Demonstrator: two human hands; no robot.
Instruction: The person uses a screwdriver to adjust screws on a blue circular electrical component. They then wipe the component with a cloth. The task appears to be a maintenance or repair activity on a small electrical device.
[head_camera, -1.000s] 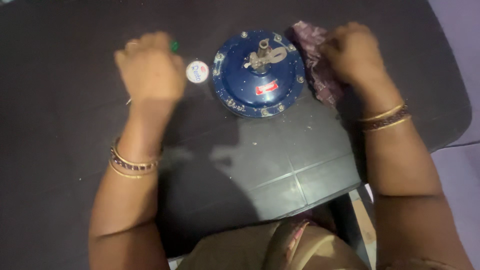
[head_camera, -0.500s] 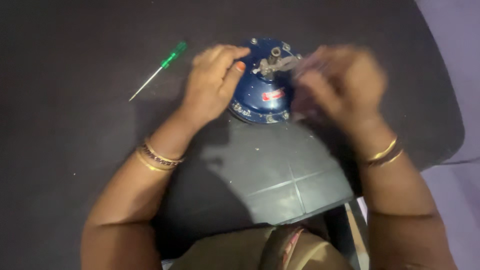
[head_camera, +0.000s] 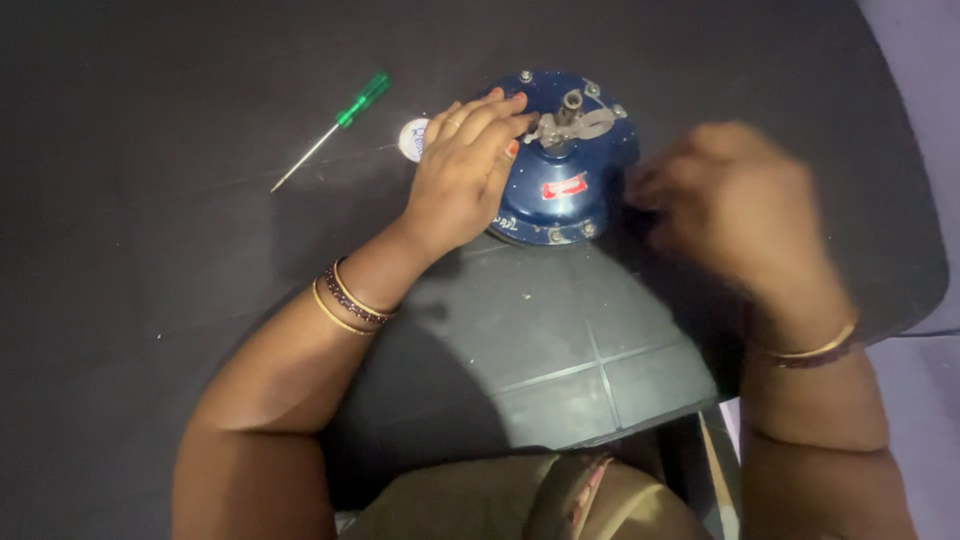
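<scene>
Right hand (head_camera: 735, 205) pulled back off our blue housing (head_camera: 563, 160).
Left hand (head_camera: 468, 170) rests open on it; right blurred, grip can't tell.

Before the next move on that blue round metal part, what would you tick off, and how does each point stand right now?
1. Left hand steadying the blue round part: ok, its fingers rest on the top, by the metal bracket.
2. Right hand in place: cannot tell, it is blurred beside the part's right edge.
3. Right hand holding something: cannot tell, for the same reason.
4. Green-handled screwdriver at hand: ok, it lies untouched on the dark mat, left of the part.
5. Small round white disc accounted for: ok, it lies just behind the left hand.
6. Part sitting flat: ok, it rests on the mat.
</scene>
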